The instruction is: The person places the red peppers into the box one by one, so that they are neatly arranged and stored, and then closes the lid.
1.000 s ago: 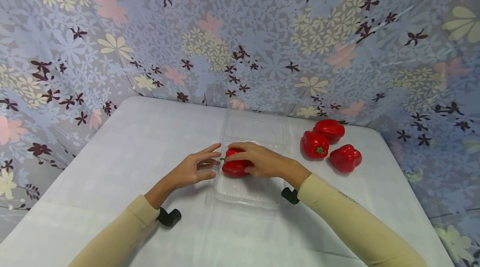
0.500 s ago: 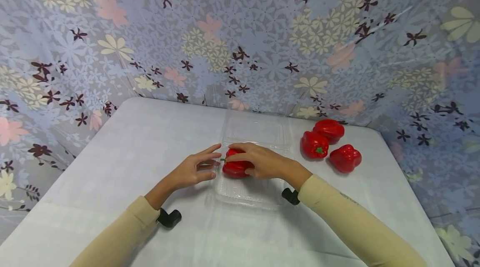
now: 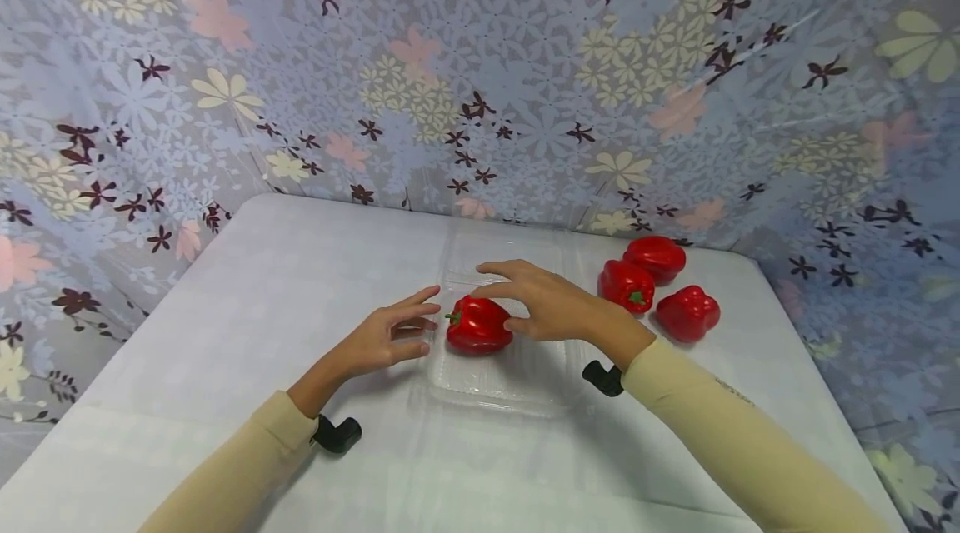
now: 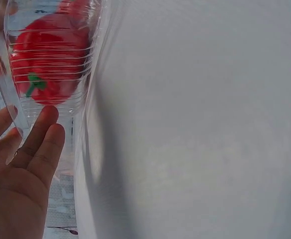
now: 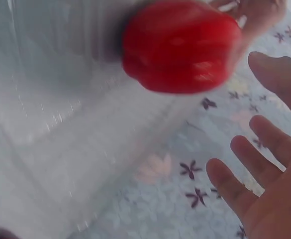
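Note:
A red bell pepper (image 3: pixel 480 326) with a green stem lies on its side in the left part of a clear plastic clamshell box (image 3: pixel 495 390), stem toward the left. My left hand (image 3: pixel 386 337) is at the box's left wall, fingers spread and relaxed; in the left wrist view its fingertips (image 4: pixel 49 113) are right at the ribbed clear wall, with the pepper (image 4: pixel 50 59) behind it. My right hand (image 3: pixel 551 300) hovers over the right side of the box, fingers apart. In the right wrist view the right hand (image 5: pixel 269 174) holds nothing, and the pepper (image 5: pixel 182 47) sits apart from it.
Three more red bell peppers (image 3: pixel 688 314) lie grouped on the white-covered table (image 3: pixel 315 266) to the right of the box. The box's clear lid (image 3: pixel 510 254) lies folded back behind it. A floral curtain (image 3: pixel 480 83) hangs along the table's far edge.
My right hand has let go of the pepper in the box and moved up and to the right. The pepper stays in the box, now uncovered. The left hand has hardly moved.

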The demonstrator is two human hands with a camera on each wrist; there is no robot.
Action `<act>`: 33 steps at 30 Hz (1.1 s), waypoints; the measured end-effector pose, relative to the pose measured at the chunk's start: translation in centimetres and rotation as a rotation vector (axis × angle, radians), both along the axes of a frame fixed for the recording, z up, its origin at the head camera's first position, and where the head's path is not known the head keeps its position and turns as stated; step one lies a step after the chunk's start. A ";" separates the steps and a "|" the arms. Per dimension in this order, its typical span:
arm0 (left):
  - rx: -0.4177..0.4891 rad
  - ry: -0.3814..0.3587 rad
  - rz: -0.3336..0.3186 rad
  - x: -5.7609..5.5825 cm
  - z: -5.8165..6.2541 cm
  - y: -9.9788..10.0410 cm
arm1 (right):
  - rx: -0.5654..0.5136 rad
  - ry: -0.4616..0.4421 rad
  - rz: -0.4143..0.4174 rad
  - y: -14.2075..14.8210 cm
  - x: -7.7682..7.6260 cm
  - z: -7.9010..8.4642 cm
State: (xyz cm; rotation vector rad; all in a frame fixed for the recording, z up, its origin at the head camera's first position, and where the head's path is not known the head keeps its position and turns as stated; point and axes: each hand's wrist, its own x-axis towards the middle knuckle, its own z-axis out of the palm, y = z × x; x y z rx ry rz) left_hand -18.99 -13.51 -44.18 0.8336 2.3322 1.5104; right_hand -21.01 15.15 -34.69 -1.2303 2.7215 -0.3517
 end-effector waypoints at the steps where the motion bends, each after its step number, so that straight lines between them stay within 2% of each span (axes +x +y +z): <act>1: -0.003 0.001 0.001 0.0 0.0 0.0 | 0.001 0.010 -0.009 0.3 0.0 0.3; 7: 0.000 0.007 0.011 0.1 -0.1 0.0 | -0.006 0.074 -0.049 2.8 0.6 2.5; 12: -0.004 0.010 0.007 0.1 -0.1 0.0 | 0.011 0.112 -0.104 5.7 1.3 3.5; 26: 0.004 0.012 -0.007 0.1 0.3 0.1 | -0.010 0.122 -0.255 12.5 1.7 4.2; 33: -0.005 0.014 -0.005 0.0 0.2 0.1 | 0.017 0.080 -0.338 15.4 2.1 4.0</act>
